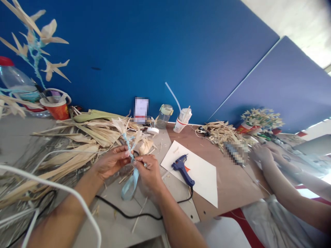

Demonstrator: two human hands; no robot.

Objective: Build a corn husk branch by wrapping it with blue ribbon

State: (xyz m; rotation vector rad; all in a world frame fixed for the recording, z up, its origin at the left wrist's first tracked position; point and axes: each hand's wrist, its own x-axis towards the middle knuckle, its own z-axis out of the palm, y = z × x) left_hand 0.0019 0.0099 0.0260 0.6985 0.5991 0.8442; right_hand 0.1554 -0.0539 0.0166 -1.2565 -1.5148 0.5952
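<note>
Between my two hands, a corn-husk flower (119, 126) stands upright on a stem wrapped in light blue ribbon. My left hand (116, 161) pinches the blue stem just below the petals. Close beside it, my right hand (149, 169) is closed at the lower stem, where the blue ribbon (130, 186) hangs down in a loose loop. Fingers hide part of the stem and ribbon. A blue glue gun (184, 169) lies to the right of my right hand on a white sheet (205, 179). Behind the flower sits a crumpled piece of husk (146, 146).
Dried corn husks (95, 134) spread over the left side. A red paper cup (56, 107) and large bottle (18, 82) stand at left. A glass jar (164, 117) and white cup (180, 124) stand behind. A black cord (126, 214) crosses the table. A co-worker's arms (279, 179) rest at right.
</note>
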